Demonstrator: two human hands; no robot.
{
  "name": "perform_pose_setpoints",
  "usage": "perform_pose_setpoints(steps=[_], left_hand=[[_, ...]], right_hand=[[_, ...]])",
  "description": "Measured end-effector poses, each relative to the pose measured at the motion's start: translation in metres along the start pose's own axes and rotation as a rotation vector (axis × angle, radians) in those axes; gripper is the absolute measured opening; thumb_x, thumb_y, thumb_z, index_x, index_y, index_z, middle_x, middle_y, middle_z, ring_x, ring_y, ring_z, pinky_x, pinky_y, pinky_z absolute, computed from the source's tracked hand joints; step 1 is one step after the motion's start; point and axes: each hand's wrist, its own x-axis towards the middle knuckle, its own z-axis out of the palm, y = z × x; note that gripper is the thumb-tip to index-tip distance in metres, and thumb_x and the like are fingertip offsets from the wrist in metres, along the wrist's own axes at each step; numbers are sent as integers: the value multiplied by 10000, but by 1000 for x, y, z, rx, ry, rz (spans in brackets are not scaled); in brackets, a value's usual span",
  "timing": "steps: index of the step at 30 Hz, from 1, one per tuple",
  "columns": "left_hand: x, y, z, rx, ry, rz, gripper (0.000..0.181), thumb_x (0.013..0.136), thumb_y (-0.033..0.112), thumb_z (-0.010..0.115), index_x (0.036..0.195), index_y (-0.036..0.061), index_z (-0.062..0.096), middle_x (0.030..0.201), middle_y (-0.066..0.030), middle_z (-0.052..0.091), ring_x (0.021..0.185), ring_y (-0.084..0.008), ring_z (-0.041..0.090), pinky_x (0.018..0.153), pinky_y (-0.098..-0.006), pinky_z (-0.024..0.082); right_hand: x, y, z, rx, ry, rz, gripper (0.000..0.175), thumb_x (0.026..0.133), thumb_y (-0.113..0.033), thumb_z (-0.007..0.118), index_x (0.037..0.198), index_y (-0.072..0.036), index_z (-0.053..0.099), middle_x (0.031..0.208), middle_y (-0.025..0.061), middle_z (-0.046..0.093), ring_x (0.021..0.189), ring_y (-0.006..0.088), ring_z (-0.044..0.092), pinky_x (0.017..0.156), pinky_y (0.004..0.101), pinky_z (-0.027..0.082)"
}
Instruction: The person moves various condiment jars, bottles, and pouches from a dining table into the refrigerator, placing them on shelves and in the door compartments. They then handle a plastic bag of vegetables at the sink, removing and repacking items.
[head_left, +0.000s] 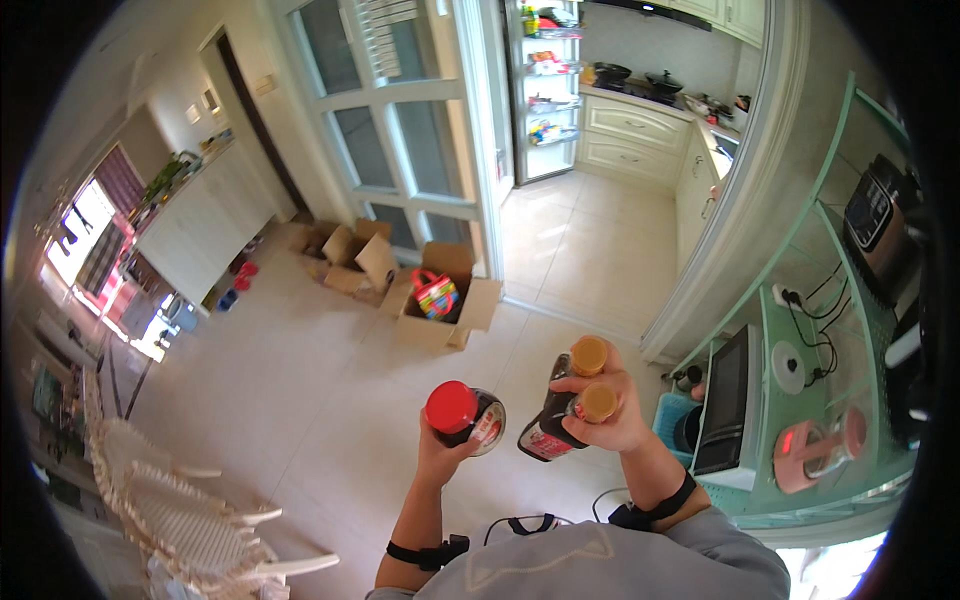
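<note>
My left hand (442, 454) is closed around a dark glass jar (487, 424) with a red lid and a label. To its right, my right hand (619, 412) grips two dark sauce bottles (551, 427) with orange-yellow caps by their necks. The bottles tilt, their lower ends pointing to the lower left. Both hands are held above the tiled floor, apart from each other. Parts of the bottles are hidden behind my right fingers.
Open cardboard boxes (435, 330) stand on the floor ahead, one holding a colourful bag (435, 295). Beyond the doorway is a kitchen with an open refrigerator (547, 161). A green shelf rack (821, 499) with a microwave (727, 409) stands right; a light-coloured chair (180, 510) is lower left.
</note>
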Motion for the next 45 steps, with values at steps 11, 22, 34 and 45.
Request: perform_pose_setpoints(steps=[11,22,34,45], left_hand=[[367,-43,155,15,-312,-31,842,622,69,808,1248,44,247,1225,-158,475,1138,-227,491,957,-357,425],[744,-78,352,-44,-357,-3,838,649,114,793,1239,27,204,1244,-168,423,1155,-243,479,969,-377,426],[1072,-63,372,116,105,232,802,651,51,782,1241,16,241,1232,-148,415,1141,-224,484,952,-355,433],[1390,-29,415,148,381,339,799,654,38,740,1285,11,250,1223,-168,452,1117,-253,495,958,-359,419]], right_hand=[[160,170,-177,-79,408,115,325,595,-103,706,897,16,700,1207,141,461,1137,270,471,967,378,354],[404,370,-384,-245,447,40,330,548,-167,689,847,-28,709,1191,154,450,1065,274,491,919,376,389],[750,582,-512,62,126,43,394,532,-235,725,877,-45,718,1169,162,466,1111,295,445,981,409,335],[992,740,-582,105,9,-15,404,514,-222,721,872,-33,718,1105,149,496,1063,282,464,943,387,353]])
